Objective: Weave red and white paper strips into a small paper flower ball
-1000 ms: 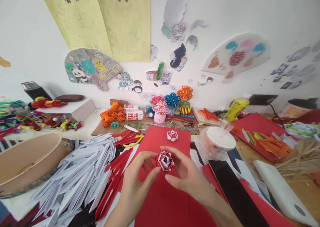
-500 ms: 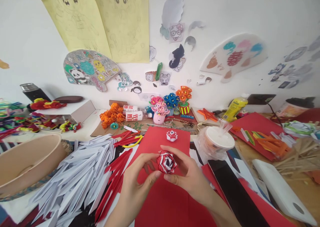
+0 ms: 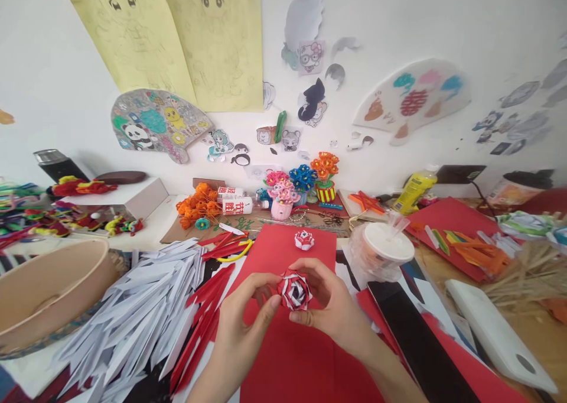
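Between my two hands is a red and white folded paper flower [image 3: 295,291], its layered petals circling a dark hollow centre that faces me. My left hand [image 3: 248,311] pinches its left edge between thumb and fingers. On the other side, my right hand [image 3: 330,302] curls its fingers over the top right and keeps the thumb below. The flower is held above a red paper sheet [image 3: 287,356]. Farther back on that sheet rests a smaller red and white paper flower [image 3: 304,240].
White folded paper strips [image 3: 142,308] and red strips [image 3: 201,332] pile up at left, beside a round tan basket [image 3: 53,285]. To the right are a lidded cup [image 3: 383,246], a black phone-like slab [image 3: 420,344] and a white power bank [image 3: 498,332]. Flower pots [image 3: 281,208] line the wall.
My left thumb has shifted up along the flower's left edge, and my right fingers have bent slightly. The flower stays in both hands at nearly the same place.
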The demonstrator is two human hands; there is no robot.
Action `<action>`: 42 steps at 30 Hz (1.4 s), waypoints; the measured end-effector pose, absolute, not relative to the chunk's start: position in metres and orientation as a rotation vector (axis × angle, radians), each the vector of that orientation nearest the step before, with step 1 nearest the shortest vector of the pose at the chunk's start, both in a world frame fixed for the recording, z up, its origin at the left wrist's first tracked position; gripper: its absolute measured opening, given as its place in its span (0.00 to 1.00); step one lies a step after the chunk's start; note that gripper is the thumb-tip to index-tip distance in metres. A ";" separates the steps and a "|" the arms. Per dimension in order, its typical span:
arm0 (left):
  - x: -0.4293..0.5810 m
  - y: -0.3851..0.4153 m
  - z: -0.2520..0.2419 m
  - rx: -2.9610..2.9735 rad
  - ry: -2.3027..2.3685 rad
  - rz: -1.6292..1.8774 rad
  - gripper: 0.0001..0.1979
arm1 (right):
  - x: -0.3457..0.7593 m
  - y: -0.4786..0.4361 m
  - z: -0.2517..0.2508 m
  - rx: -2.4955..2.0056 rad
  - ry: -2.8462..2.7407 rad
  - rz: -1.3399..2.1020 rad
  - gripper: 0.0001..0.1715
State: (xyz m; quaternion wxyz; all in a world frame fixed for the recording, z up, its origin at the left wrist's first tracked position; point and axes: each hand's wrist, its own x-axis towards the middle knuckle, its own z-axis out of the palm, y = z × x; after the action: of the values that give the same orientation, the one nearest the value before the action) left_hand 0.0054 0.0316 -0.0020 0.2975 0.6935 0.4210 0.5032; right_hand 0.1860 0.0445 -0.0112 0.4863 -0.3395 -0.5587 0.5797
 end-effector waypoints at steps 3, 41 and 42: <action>0.005 0.031 -0.002 1.842 1.118 1.331 0.08 | 0.186 0.044 -0.012 -0.838 -1.384 1.399 0.31; 0.006 0.031 -0.006 1.878 1.094 1.219 0.15 | 0.182 0.045 -0.019 -1.018 -1.568 0.957 0.24; 0.006 0.031 -0.006 1.884 1.111 1.206 0.16 | 0.183 0.046 -0.020 -1.027 -1.567 0.962 0.24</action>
State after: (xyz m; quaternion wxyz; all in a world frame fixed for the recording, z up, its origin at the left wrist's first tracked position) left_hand 0.0060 0.0307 -0.0060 0.3166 0.7155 0.4220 0.4579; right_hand 0.1826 0.0458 -0.0203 0.4951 -0.4237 -0.6464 0.3968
